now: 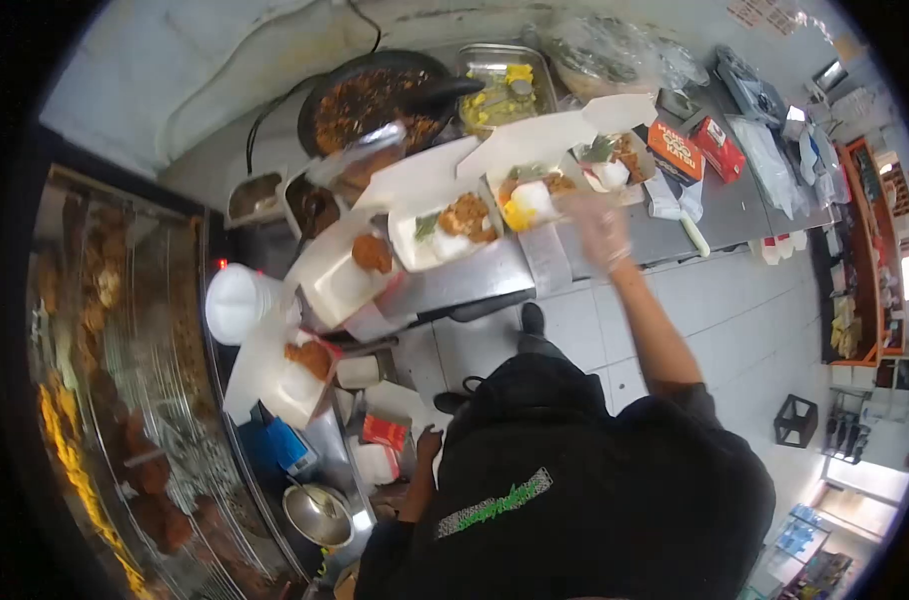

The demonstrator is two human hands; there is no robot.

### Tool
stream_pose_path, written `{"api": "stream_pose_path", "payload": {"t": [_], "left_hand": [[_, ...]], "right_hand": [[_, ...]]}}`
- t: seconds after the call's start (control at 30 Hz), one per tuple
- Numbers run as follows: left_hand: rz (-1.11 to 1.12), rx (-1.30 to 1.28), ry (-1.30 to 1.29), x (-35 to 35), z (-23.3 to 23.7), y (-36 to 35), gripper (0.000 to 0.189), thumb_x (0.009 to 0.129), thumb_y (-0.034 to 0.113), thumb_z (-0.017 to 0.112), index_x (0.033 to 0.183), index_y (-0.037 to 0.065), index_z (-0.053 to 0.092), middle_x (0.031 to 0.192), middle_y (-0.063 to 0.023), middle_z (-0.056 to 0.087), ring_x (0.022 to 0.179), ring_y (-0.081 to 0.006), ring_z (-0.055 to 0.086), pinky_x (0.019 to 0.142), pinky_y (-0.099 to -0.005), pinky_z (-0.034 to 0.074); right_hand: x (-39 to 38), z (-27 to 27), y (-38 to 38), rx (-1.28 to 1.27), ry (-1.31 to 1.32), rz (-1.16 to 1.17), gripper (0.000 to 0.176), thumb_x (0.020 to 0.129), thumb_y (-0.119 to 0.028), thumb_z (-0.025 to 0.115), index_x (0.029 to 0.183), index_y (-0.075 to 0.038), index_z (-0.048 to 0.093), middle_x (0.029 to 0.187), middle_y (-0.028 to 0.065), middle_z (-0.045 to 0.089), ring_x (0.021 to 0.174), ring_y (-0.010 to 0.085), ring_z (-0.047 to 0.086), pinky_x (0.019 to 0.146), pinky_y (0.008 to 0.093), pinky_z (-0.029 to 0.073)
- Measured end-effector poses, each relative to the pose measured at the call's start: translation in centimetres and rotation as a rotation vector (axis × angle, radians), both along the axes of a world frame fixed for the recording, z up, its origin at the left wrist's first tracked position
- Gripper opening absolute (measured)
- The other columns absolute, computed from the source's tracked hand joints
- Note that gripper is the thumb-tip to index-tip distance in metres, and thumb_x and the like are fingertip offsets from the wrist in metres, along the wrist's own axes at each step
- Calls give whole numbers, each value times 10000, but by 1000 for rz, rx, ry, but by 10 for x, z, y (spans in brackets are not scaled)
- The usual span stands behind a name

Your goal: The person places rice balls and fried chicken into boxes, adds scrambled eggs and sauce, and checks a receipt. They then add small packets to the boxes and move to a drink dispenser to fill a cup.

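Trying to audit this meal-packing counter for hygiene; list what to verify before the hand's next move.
1. Right hand gloved: ok, a thin clear glove seems to cover it.
2. Right hand at the open box with rice and yellow food: ok, it is at the box's near edge.
3. Lids up: ok, that box and the middle box both stand open.
4. Right hand's grip: cannot tell, it is motion-blurred.
5. Left hand free: cannot tell, it hangs low beside a red packet.
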State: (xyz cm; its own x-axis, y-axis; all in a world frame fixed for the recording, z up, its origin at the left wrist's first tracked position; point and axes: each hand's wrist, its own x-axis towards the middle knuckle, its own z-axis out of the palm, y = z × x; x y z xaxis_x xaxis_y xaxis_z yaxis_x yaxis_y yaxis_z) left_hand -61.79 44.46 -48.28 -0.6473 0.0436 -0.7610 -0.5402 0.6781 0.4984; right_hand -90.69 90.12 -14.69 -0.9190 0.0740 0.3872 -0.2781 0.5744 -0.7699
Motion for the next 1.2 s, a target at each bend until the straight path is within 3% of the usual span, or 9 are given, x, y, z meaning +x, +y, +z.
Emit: {"api": "stream_pose_path", "payload": {"t": [0.07, 0.27, 0.4, 0.57, 0.6, 0.83, 0.97, 1.1, 1.2], "left_hand": [[46, -33, 35, 7, 0, 0, 369, 895, 243, 546, 1208, 49, 566, 1235, -169, 569, 1113, -291, 560, 936, -365, 437], [199, -94, 76, -12, -7, 83, 371, 893, 255, 548, 1204, 54, 569, 1227, -171, 574, 1099, -290, 570, 921, -361, 449], [113, -37, 122, -26, -24, 172, 372, 892, 262, 549, 1202, 57, 571, 1221, -173, 577, 1090, -289, 577, 912, -358, 456], [-238, -89, 333, -29, -19, 218, 373, 891, 271, 551, 1198, 61, 573, 1214, -175, 582, 1079, -289, 585, 900, -354, 466], [113, -58, 85, -35, 4, 237, 360, 880, 277, 567, 1174, 71, 591, 1173, -161, 610, 1028, -275, 614, 853, -343, 495], [100, -55, 435, -23, -19, 221, 302, 884, 162, 543, 1166, 75, 605, 939, -106, 676, 760, -171, 627, 676, -312, 508], [546, 54, 97, -44, 13, 252, 306, 867, 172, 574, 1156, 90, 629, 767, -12, 621, 474, -58, 435, 443, -228, 369], [464, -20, 92, -41, 11, 252, 297, 854, 146, 582, 1141, 102, 642, 807, -37, 658, 554, -90, 527, 525, -256, 441], [267, -120, 234, -43, 24, 252, 297, 846, 100, 564, 1133, 101, 644, 858, -70, 675, 715, -140, 616, 677, -290, 491]], "right_hand": [[-48, 24, 90, 439, 367, -213, 267, 863, -206, 525, 979, 10, 631, 1007, 148, 643, 982, 282, 607, 885, 351, 458], [-221, 100, 305, 269, 241, -515, 355, 898, -272, 486, 1129, -19, 581, 1129, 169, 610, 1072, 324, 568, 896, 346, 438], [-347, 39, 391, 940, -503, -182, 297, 825, -136, 535, 1082, -5, 604, 1097, 179, 629, 1010, 345, 600, 838, 368, 468], [-372, -37, 381, 1174, -454, 155, 301, 745, -30, 561, 1032, 48, 605, 1061, 216, 627, 964, 367, 604, 809, 373, 480], [-360, -14, 364, 1219, -484, 191, 307, 738, -14, 556, 1033, 57, 600, 1053, 225, 625, 970, 369, 599, 815, 374, 477], [-365, -7, 399, 692, -268, 192, 276, 764, -48, 600, 1038, -23, 617, 1028, 176, 638, 983, 313, 601, 838, 359, 470], [-340, 17, 411, 216, -497, 152, 296, 759, -55, 616, 1055, -35, 611, 1070, 171, 634, 965, 267, 600, 852, 336, 463], [-351, 7, 397, 760, -574, 375, 339, 785, -83, 621, 1123, -54, 602, 1151, 172, 611, 981, 227, 584, 885, 332, 451], [-343, -5, 360, 386, -293, 309, 325, 821, -124, 602, 1144, -85, 605, 1130, 185, 618, 993, 218, 583, 899, 336, 447]]}}
